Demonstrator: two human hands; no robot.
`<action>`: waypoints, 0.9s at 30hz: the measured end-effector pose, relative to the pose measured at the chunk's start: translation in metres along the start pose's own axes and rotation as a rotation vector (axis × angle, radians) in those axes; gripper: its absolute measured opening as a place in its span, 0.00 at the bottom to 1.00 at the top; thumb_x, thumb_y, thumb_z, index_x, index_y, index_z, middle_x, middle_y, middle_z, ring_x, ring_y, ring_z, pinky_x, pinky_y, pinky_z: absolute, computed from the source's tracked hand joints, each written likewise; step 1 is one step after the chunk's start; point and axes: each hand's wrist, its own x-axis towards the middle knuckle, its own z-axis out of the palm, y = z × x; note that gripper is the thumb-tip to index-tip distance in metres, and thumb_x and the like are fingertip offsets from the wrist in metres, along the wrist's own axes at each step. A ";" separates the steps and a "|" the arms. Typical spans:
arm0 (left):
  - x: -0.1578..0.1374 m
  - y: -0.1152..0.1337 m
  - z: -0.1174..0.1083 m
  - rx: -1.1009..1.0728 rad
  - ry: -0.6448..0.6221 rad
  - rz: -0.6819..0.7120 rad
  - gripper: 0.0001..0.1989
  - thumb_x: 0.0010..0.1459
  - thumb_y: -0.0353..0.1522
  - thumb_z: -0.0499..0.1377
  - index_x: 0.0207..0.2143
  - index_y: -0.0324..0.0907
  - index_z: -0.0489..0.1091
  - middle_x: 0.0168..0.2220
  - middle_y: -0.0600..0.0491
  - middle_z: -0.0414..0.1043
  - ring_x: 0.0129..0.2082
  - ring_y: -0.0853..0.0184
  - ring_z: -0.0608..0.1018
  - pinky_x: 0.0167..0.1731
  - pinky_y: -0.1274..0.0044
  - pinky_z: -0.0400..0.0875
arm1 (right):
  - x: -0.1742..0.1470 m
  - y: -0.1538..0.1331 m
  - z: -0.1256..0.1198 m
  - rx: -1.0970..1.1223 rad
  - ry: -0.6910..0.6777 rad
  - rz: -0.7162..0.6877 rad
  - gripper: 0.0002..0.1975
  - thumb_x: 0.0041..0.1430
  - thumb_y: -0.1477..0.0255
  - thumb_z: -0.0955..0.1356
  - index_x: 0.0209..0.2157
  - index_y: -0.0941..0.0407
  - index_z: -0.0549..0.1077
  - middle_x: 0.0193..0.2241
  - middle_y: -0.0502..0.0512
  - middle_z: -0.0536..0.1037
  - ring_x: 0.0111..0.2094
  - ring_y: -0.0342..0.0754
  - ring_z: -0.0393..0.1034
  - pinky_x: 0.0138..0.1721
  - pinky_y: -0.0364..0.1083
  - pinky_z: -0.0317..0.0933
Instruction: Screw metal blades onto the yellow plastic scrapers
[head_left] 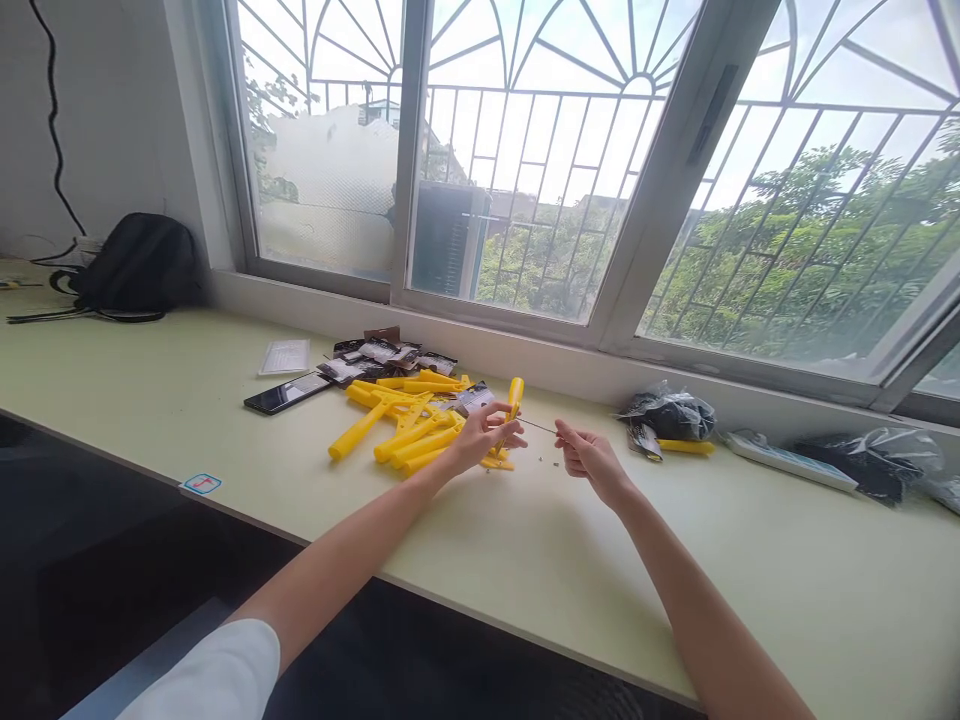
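My left hand [484, 438] is closed around a yellow plastic piece with a handle [516, 392] that stands upright above its fingers. The piece's lower part, near the tabletop, is partly hidden by the fingers. Pinched in my right hand [591, 462] is a thin dark metal rod [538, 427], which points left and reaches the yellow piece. My right fingers cover the rod's near end. Just left of my left hand lies a pile of similar yellow plastic pieces [409, 440]. A few tiny metal bits [556, 464] are on the table below the rod.
Small packets [379, 352] are heaped behind the yellow pile, with a phone [286, 392] and a clear flat case [285, 357] to their left. Bagged black items [671, 415] and a white power strip [791, 460] lie right, near the window wall. A black backpack [142, 265] sits far left.
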 end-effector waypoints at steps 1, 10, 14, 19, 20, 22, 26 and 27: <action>0.000 0.001 0.000 0.000 0.001 -0.004 0.26 0.53 0.46 0.70 0.47 0.41 0.67 0.40 0.47 0.79 0.36 0.60 0.85 0.44 0.68 0.78 | 0.000 -0.001 0.000 0.018 -0.014 -0.034 0.28 0.43 0.47 0.78 0.24 0.56 0.69 0.18 0.39 0.47 0.19 0.36 0.38 0.18 0.42 0.39; -0.002 0.005 0.001 -0.039 -0.011 -0.022 0.26 0.55 0.46 0.69 0.47 0.40 0.68 0.42 0.45 0.80 0.37 0.59 0.85 0.47 0.65 0.77 | 0.001 0.003 0.003 0.055 0.021 -0.074 0.25 0.47 0.49 0.77 0.28 0.56 0.72 0.18 0.40 0.51 0.19 0.37 0.42 0.20 0.43 0.43; -0.002 0.005 0.000 -0.028 -0.008 -0.036 0.26 0.55 0.46 0.69 0.48 0.40 0.68 0.42 0.44 0.80 0.38 0.59 0.85 0.47 0.65 0.77 | 0.001 0.002 0.002 0.085 0.018 -0.117 0.24 0.45 0.51 0.79 0.27 0.56 0.72 0.18 0.40 0.51 0.20 0.37 0.42 0.21 0.43 0.43; -0.002 0.003 0.000 -0.041 -0.014 -0.033 0.26 0.55 0.46 0.69 0.47 0.41 0.67 0.42 0.45 0.80 0.38 0.59 0.85 0.48 0.64 0.77 | 0.000 0.002 0.004 0.097 0.031 -0.167 0.24 0.44 0.52 0.79 0.31 0.55 0.74 0.21 0.43 0.60 0.22 0.40 0.53 0.23 0.43 0.51; -0.002 0.004 0.001 -0.044 -0.012 -0.031 0.26 0.55 0.46 0.69 0.47 0.41 0.67 0.42 0.45 0.80 0.38 0.59 0.85 0.48 0.64 0.77 | 0.000 0.003 0.004 0.079 0.025 -0.141 0.24 0.46 0.50 0.77 0.30 0.56 0.73 0.20 0.43 0.58 0.21 0.39 0.50 0.22 0.43 0.48; -0.002 0.004 0.001 -0.045 -0.006 -0.029 0.25 0.55 0.46 0.69 0.46 0.41 0.67 0.42 0.45 0.80 0.38 0.59 0.85 0.47 0.64 0.77 | 0.001 0.005 0.004 0.045 0.013 -0.091 0.25 0.50 0.47 0.75 0.27 0.56 0.72 0.18 0.40 0.52 0.18 0.37 0.42 0.20 0.43 0.41; -0.001 0.004 -0.001 -0.051 -0.017 -0.026 0.25 0.55 0.46 0.69 0.47 0.41 0.67 0.42 0.45 0.80 0.38 0.60 0.85 0.47 0.65 0.77 | 0.001 0.003 0.003 0.028 0.018 -0.171 0.24 0.47 0.50 0.77 0.26 0.56 0.72 0.17 0.41 0.53 0.19 0.38 0.45 0.21 0.43 0.45; -0.001 0.003 -0.001 -0.056 -0.023 -0.027 0.25 0.55 0.46 0.68 0.47 0.41 0.67 0.42 0.45 0.80 0.38 0.60 0.85 0.48 0.65 0.77 | 0.000 0.002 0.003 0.034 0.031 -0.207 0.23 0.46 0.52 0.78 0.28 0.56 0.73 0.19 0.42 0.58 0.20 0.39 0.50 0.23 0.43 0.49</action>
